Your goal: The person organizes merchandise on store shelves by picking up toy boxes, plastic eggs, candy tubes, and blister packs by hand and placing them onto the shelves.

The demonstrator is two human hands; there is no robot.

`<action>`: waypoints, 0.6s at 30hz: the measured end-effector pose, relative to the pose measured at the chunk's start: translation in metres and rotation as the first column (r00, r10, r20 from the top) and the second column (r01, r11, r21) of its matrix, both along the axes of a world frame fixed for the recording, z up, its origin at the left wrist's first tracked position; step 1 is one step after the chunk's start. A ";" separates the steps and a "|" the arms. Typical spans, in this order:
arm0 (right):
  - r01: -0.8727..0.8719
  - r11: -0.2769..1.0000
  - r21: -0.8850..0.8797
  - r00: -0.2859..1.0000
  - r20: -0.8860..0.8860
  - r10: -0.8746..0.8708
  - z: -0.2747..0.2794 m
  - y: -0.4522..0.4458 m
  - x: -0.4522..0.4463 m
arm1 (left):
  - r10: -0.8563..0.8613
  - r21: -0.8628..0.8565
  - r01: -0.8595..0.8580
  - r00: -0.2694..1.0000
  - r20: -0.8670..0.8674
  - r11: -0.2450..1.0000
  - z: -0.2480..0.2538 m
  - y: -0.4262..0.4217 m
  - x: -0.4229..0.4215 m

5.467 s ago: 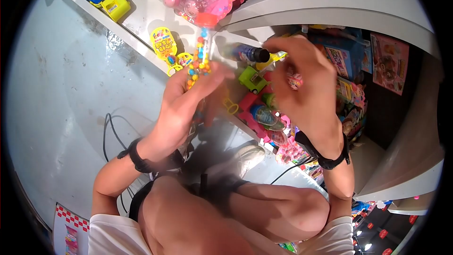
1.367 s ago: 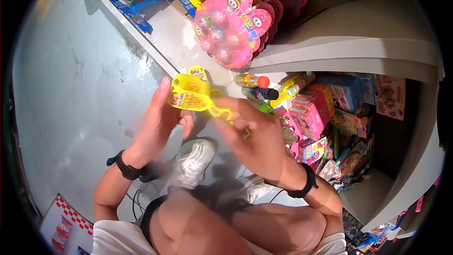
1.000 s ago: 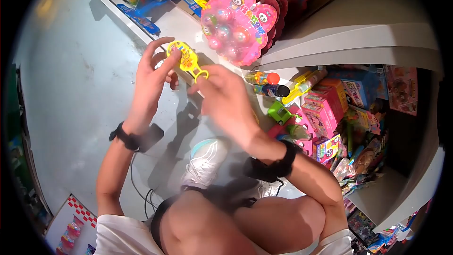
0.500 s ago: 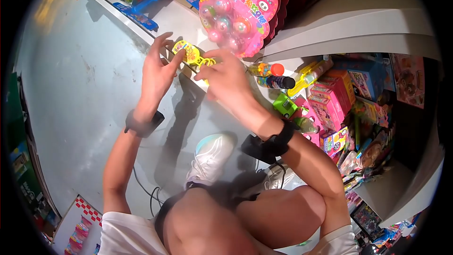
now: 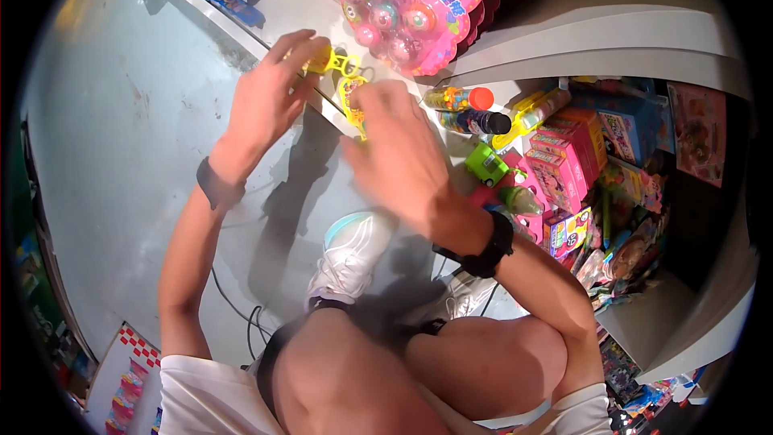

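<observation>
Two bright yellow plastic toys with printed labels lie at the edge of the white shelf (image 5: 290,20). My left hand (image 5: 270,101) has its fingers curled over the left end of the upper yellow toy (image 5: 324,60), which has loop-shaped parts at its other end. Right beside the lower yellow toy (image 5: 351,101) is my right hand (image 5: 403,153), its fingers bent and smeared by motion. Whether the right fingers grip that toy is hidden. Both wrists wear black bands.
Pink blister cards (image 5: 415,12) with clear balls stand behind the hands. To the right are a candy tube with an orange cap (image 5: 459,98), a black-capped tube (image 5: 475,122), a green toy (image 5: 486,164) and pink boxes (image 5: 555,165). A white shoe (image 5: 350,258) is below on the floor.
My left hand has moved up and curled its fingers over the upper yellow toy. My right hand has shifted down and slightly right, showing more of the lower toy. The view has tilted slightly.
</observation>
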State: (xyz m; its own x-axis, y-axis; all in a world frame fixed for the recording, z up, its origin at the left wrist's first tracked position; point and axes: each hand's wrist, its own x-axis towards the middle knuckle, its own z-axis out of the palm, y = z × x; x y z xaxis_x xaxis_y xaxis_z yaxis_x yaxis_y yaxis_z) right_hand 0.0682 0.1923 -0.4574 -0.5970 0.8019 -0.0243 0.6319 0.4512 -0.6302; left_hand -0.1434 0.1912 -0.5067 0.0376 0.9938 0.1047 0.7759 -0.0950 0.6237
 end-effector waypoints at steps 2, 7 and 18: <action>-0.018 1.000 -0.003 0.999 0.030 0.018 -0.004 0.002 0.000 | 0.061 -0.096 -0.057 0.997 0.043 0.994 0.009 0.005 -0.002; -0.060 0.998 0.026 0.998 0.029 0.059 -0.014 0.004 0.000 | -0.017 -0.091 0.027 0.994 0.111 0.995 0.008 0.010 -0.011; 0.003 0.996 0.092 0.999 0.050 -0.008 -0.009 0.001 0.000 | -0.122 -0.182 0.135 0.989 0.080 0.974 0.023 0.011 -0.015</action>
State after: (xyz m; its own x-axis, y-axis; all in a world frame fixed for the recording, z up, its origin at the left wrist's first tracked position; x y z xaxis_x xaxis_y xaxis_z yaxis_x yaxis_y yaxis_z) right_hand 0.0683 0.1930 -0.4668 -0.5926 0.8053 0.0193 0.6644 0.5022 -0.5534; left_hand -0.1580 0.2018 -0.4836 0.1658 0.9833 -0.0754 0.7200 -0.0684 0.6905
